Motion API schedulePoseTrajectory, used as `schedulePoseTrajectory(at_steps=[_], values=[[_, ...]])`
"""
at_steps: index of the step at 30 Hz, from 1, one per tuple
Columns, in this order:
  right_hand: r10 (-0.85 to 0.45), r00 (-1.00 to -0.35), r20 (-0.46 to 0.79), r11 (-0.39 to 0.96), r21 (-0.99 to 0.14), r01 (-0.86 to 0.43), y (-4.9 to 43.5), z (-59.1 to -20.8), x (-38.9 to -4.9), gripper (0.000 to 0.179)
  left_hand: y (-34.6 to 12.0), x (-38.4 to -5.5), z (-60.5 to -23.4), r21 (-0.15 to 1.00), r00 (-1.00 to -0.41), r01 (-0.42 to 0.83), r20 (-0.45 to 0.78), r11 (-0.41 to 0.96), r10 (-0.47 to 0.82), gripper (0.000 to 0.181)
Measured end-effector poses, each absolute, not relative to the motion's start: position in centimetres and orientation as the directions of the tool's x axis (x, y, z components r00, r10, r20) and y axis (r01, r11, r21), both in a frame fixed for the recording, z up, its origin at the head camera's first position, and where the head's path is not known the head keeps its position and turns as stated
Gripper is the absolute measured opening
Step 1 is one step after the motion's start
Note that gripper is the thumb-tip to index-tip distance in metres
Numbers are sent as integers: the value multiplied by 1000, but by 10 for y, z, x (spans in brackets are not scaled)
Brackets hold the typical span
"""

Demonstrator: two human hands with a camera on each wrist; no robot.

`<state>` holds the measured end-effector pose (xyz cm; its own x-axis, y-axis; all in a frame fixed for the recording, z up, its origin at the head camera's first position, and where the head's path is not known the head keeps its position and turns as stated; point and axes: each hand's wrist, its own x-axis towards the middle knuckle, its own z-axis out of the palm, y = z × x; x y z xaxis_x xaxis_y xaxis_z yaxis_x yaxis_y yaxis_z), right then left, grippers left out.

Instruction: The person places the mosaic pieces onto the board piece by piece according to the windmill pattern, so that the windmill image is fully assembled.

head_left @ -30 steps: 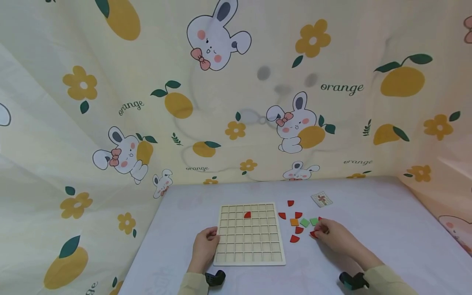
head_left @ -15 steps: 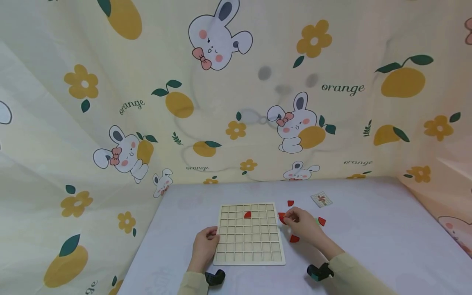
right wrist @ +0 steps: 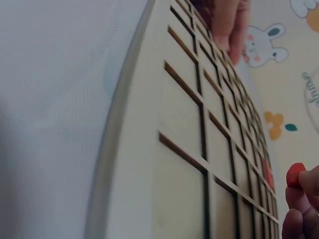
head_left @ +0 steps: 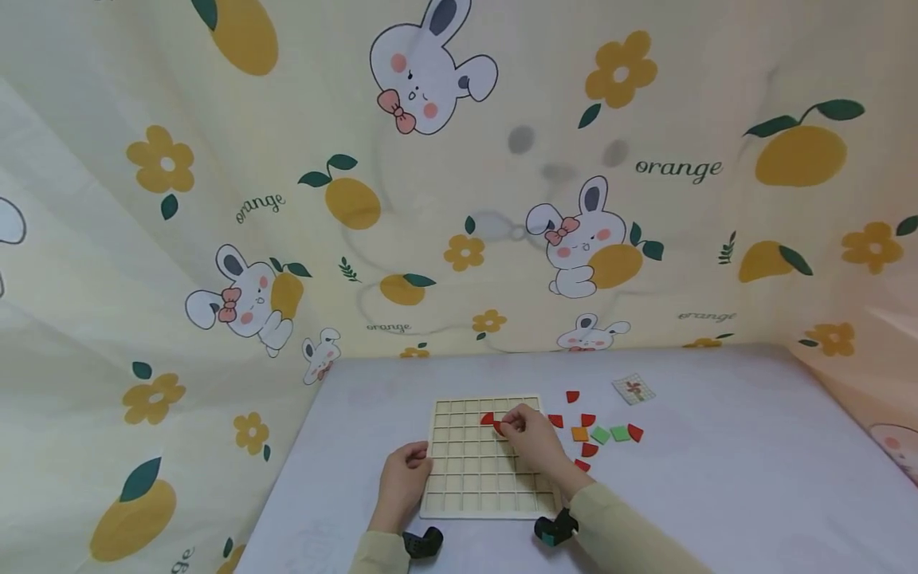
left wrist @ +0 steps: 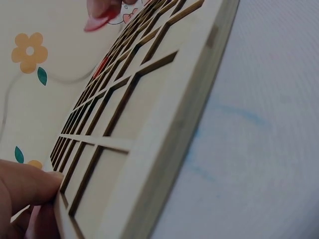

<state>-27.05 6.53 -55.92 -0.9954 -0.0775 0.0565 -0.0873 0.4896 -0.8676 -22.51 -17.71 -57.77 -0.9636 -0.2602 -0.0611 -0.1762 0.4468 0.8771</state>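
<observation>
A pale wooden grid board [head_left: 473, 483] lies on the table, with one red quarter-circle piece [head_left: 487, 418] in a cell of an upper row. At the board's left edge my left hand [head_left: 402, 482] grips the rim; in the left wrist view its thumb [left wrist: 35, 186] touches the frame. My right hand [head_left: 534, 441] is over the board and pinches another red quarter-circle piece [head_left: 498, 428] by its fingertips, close beside the first one. In the right wrist view this held piece [right wrist: 295, 174] shows above the grid, apart from it.
Right of the board lie several red quarter-circle pieces [head_left: 572, 396], an orange square [head_left: 579, 434] and two green squares [head_left: 620, 433]. A small pattern card [head_left: 634, 389] lies farther back. A printed curtain [head_left: 430, 199] stands behind the table.
My right hand has picked up a red quarter-circle piece from the right side and carried it left over the board. The left hand stays at the board's left edge.
</observation>
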Motion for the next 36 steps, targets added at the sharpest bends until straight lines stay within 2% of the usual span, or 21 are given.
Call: schedulePoseTrajectory(at_steps=[8,14,27,36], values=[[-64,-995,74,512,-853,-96,51,-562,-273,5,-176,-226,-578,878,-964,-174,-59,445,-259,28],[-74,-992,101,580,-805,-125,44,-564,-275,5,-176,-228,-579,885,-963,-179,-68,430,-260,29],[-101,-989,108,640,-754,-148,43,-575,-281,15,-177,-230,-581,882,-969,-156,-50,445,-241,29],[-97,-986,134,701,-695,-163,35,-573,-277,12,-177,-228,-579,882,-964,-175,-62,438,-259,28]])
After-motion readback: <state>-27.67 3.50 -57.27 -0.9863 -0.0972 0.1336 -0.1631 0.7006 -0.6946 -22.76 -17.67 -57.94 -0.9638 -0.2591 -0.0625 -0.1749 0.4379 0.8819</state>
